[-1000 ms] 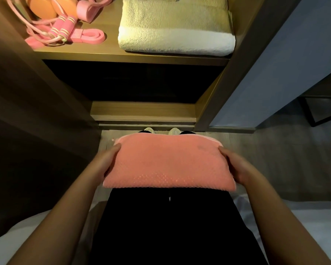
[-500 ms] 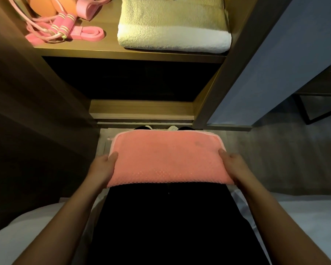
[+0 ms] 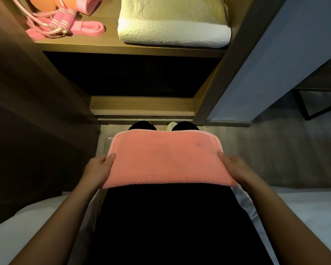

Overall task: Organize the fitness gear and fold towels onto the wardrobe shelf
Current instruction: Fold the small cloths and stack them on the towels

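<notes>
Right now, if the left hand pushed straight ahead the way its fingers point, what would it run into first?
The left hand points forward, up the edge of the pink towel in its grip. Beyond that, probably the wardrobe's bottom ledge, though depth is unclear.

Wooden shelf (image 3: 134,48) — cream towel (image 3: 173,23), pink skipping rope (image 3: 59,20), band (image 3: 88,29).

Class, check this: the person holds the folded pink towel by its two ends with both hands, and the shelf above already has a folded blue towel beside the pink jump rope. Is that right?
Not quite. In the head view the towel on the shelf is cream, not blue. The rest stands: the left hand and right hand hold the folded pink towel by its ends, and the jump rope lies beside the cream one.
</notes>
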Motion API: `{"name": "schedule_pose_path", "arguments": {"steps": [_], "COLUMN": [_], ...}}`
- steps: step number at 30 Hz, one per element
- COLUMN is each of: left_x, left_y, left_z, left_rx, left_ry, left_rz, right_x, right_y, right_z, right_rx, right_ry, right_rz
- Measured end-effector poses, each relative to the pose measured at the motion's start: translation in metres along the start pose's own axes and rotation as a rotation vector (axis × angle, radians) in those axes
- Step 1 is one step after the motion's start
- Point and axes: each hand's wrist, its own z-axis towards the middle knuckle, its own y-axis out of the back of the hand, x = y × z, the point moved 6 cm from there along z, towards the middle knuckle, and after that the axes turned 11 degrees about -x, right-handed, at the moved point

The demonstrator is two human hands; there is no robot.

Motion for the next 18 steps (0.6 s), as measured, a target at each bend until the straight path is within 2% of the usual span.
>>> {"name": "schedule_pose_path", "arguments": {"steps": [3,5,8,18], "left_x": [-0.005,-0.011,-0.017,-0.037], "left_y": [-0.006,-0.009,-0.013,0.006], "left_z": [-0.001,0.002,0.007,0.010], "left_rx": [0.149,0.210,0.218,0.181], "left_ry": [0.188,0.254,0.265,0.219], "left_rz": [-0.217,-0.291,-0.293,-0.359], "right_x": [0.003,0.007,0.012,0.016], "right_y": [-0.001,-0.004,-0.011,-0.002], "right_z": [0.001,0.001,0.003,0.003], "right_rx": [0.088,0.142,0.217,0.279], "right_ry": [-0.180,-0.237,-0.268,-0.267], "right_rz": [0.299,0.386,0.430,0.628]}}
